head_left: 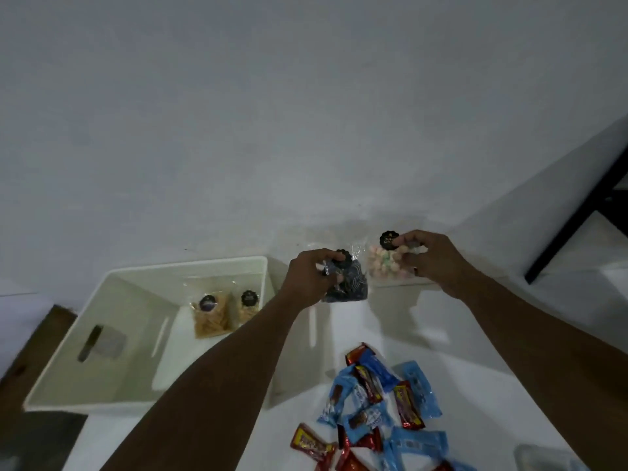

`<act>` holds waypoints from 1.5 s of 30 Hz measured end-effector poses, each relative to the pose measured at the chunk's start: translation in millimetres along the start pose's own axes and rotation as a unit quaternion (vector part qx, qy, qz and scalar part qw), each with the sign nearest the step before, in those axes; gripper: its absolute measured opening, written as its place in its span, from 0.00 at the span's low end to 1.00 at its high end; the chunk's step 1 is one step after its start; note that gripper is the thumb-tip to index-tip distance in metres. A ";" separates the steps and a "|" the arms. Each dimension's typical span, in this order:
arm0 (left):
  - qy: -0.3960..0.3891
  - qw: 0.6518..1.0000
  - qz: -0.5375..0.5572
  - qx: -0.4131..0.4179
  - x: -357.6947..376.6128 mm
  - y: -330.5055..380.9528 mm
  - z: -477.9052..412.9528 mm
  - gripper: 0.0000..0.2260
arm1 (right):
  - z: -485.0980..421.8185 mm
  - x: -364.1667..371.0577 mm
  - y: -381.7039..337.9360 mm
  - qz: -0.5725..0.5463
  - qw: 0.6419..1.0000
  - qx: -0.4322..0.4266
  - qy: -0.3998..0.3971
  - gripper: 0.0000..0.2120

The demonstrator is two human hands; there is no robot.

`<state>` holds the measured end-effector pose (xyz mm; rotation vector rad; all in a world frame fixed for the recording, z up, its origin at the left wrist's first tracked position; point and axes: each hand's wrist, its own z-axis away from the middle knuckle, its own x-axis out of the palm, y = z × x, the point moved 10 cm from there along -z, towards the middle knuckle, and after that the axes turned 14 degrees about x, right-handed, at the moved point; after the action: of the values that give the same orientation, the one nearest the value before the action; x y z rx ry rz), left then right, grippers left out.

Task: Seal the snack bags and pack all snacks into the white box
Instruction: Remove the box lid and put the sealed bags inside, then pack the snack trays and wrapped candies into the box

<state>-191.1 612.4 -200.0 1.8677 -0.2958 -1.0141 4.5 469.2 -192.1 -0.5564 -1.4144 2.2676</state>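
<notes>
One view only, worn on the head, looking forward and down across a white table (390, 321) toward a bare wall (306, 113) filling the upper half. Wide-angle and close: both forearms reaching in from the bottom edge, left hand (307, 278) gripping a dark snack bag (351, 287) and right hand (430, 258) pinching a pale snack bag (384, 266) about mid-frame. White box (146, 294) at left, wrapped sweets (377, 402) nearest the lens, bottom centre
</notes>
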 end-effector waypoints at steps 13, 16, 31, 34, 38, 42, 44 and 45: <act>0.054 0.989 -0.096 -0.094 -281.7 -92.3 157.1 0.17 | 50.6 324.2 -53.6 0.137 0.989 -0.026 -0.037 0.08; 0.025 0.988 -0.083 -0.128 -280.5 -137.9 176.4 0.16 | 36.7 361.4 -7.3 0.166 0.985 0.031 -0.021 0.09; -0.069 0.984 -0.015 -0.166 -198.8 -254.2 145.4 0.16 | -32.5 364.4 94.4 0.227 0.954 0.160 0.111 0.12; -0.102 0.980 -0.041 -0.167 -197.1 -241.4 152.2 0.17 | -25.4 369.2 84.6 0.269 0.946 0.153 0.101 0.09; -0.173 0.960 -0.115 -0.187 -206.0 -204.6 172.7 0.24 | 8.6 370.7 41.7 0.362 0.923 0.109 0.072 0.13; -0.236 0.940 -0.153 -0.194 -205.6 -143.6 187.4 0.20 | 60.6 348.2 3.0 0.296 0.951 0.081 0.041 0.10; -0.193 0.953 -0.143 -0.186 -206.2 -109.6 184.7 0.16 | 87.4 321.9 -4.8 0.242 0.966 0.080 0.035 0.07; -0.159 0.962 -0.131 -0.178 -203.8 -93.1 181.1 0.15 | 100.2 305.9 -6.5 0.228 0.970 0.078 0.035 0.06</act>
<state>-474.3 664.8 -207.5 1.4394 -0.0442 -1.4508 -304.0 561.0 -181.3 -0.9825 -1.1468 2.6484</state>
